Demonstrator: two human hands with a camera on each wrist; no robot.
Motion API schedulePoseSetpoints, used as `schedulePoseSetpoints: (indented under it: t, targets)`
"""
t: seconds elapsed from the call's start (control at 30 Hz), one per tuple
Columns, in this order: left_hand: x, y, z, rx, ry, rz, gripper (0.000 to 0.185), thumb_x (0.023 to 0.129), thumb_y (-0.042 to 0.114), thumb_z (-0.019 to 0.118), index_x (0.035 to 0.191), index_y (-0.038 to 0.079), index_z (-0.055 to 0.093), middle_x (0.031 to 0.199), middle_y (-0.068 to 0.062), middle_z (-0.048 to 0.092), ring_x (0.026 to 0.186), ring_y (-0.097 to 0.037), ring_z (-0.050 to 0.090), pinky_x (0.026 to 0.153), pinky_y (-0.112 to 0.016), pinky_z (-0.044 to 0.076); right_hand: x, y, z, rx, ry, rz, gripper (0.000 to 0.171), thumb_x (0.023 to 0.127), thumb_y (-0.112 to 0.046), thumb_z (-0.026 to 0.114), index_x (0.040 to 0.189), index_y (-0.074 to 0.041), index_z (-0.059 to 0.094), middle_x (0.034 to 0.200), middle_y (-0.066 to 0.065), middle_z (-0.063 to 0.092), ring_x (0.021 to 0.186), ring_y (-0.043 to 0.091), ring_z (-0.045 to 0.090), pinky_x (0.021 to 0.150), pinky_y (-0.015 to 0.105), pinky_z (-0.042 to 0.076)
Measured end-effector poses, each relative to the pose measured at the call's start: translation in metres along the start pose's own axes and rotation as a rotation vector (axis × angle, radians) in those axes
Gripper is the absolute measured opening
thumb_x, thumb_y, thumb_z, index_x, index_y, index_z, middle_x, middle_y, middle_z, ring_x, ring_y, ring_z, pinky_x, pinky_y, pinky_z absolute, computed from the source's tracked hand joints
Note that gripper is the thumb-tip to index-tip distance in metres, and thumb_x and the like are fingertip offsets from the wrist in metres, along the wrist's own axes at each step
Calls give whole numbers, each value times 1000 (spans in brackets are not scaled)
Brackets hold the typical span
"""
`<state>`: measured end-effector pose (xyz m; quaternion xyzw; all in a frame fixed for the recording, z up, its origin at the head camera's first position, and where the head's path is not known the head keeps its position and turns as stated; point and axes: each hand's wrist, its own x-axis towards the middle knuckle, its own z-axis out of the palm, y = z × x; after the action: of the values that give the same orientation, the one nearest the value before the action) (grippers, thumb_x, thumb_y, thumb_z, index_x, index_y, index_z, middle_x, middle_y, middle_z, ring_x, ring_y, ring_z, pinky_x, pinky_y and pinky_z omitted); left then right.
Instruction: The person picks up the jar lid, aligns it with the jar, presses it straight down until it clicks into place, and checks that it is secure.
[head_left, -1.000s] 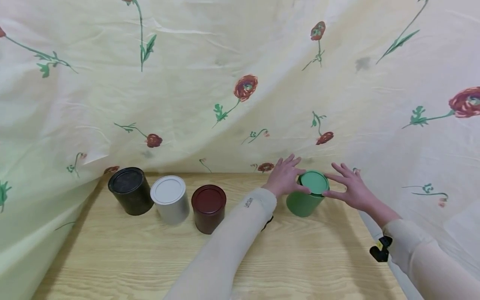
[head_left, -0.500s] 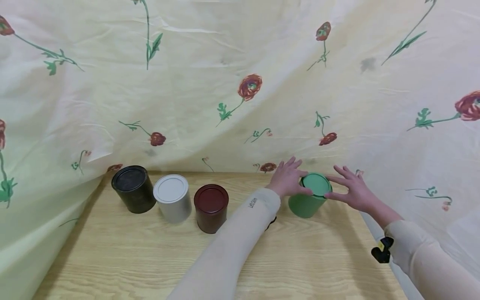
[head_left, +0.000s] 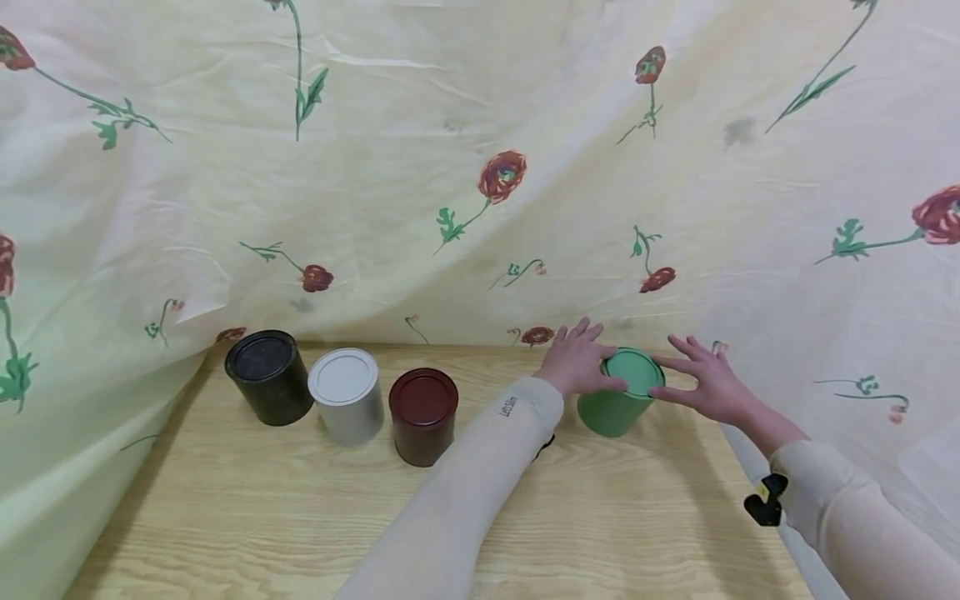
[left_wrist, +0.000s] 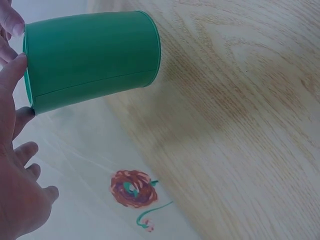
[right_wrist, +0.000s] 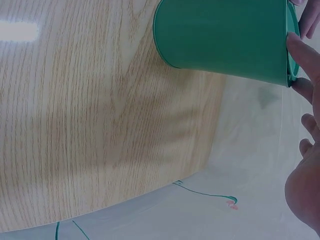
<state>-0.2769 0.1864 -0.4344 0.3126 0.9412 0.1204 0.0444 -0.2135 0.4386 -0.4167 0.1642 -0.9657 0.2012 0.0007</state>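
A green can (head_left: 611, 410) with a green lid (head_left: 634, 371) stands upright at the back right of the wooden table (head_left: 300, 517). My left hand (head_left: 576, 360) is at its left side, fingers spread and straight, with the thumb against the lid's rim. My right hand (head_left: 708, 383) is at its right side, fingers straight too, fingertips touching the rim. The left wrist view shows the green can (left_wrist: 95, 55) with my left hand (left_wrist: 20, 200) at the lid end. In the right wrist view one finger of my right hand (right_wrist: 305, 185) lies on the rim of the green can (right_wrist: 225, 35).
A dark red can (head_left: 422, 415), a white can (head_left: 345, 406) and a black can (head_left: 268, 387) stand in a row at the back left. A flowered cloth (head_left: 450, 167) hangs behind and along both sides. The table's right edge runs close to the green can.
Both hands stay at the green can's lid, hardly moved. The head view has shifted slightly.
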Motion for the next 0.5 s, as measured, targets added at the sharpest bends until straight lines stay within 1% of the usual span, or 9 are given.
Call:
schedulePoseSetpoints:
  t: [0.1,0.3,0.5]
  targets:
    - [0,0,1,25,-9,-5,74,94,79,59,159,45,50,177,8,27,166,-19,13,133,-45,20,1,-1,0,-11,-4,7,65,90,-32,87,141,3,66,164,39,31,153,67,13,115,86,-10]
    - [2,0,3,90,-16,-3,75,94,84,52,160,48,45,177,9,25,166,-18,12,133,-44,20,1,-2,0,-63,-10,22,67,91,-37,86,141,2,66,165,37,31,155,63,14,117,84,-6]
    - [1,0,3,122,-13,8,75,96,82,50,162,48,43,177,10,24,166,-17,11,133,-44,20,0,-4,1,-101,-7,17,70,92,-40,84,145,1,64,165,36,33,155,61,17,118,84,-4]
